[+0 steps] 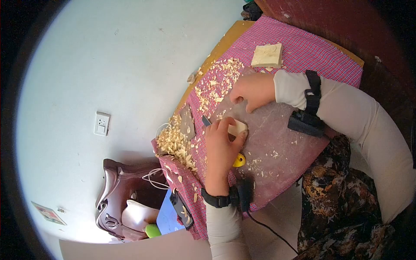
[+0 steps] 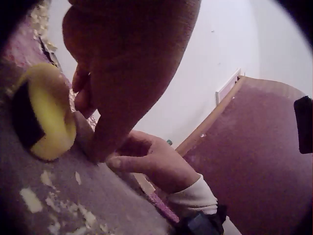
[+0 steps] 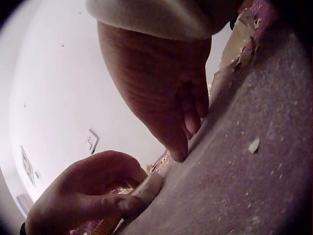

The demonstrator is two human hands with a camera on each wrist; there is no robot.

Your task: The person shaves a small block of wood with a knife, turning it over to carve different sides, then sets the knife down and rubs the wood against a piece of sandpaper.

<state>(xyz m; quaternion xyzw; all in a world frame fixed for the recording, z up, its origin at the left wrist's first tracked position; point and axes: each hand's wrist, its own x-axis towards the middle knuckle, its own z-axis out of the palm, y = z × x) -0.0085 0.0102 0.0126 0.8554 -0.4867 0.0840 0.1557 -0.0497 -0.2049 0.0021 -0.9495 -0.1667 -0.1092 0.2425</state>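
Observation:
Pinched between the thumb and fingers of my left hand [image 1: 223,141] is a small pale wood block [image 1: 237,127], low over the grey board [image 1: 273,138]. Beyond those fingers a dark flat blade tip [image 1: 206,121] pokes out. A rounded yellow and black end piece [image 2: 51,112] shows below the same hand; whatever lies between blade and yellow piece is hidden under the hand. My right hand [image 1: 255,91] is at the board's far side, fingers bent loosely downward, with no object seen in it. In the right wrist view its fingertips [image 3: 180,155] are right at the board.
Wood shavings [image 1: 175,141] heap at the table's left edge and scatter over the checked cloth [image 1: 299,37]. A square wood slab [image 1: 267,55] lies at the far end. A black phone-like object [image 1: 181,208] rests near the front left corner. The wall [image 1: 130,65] borders the table.

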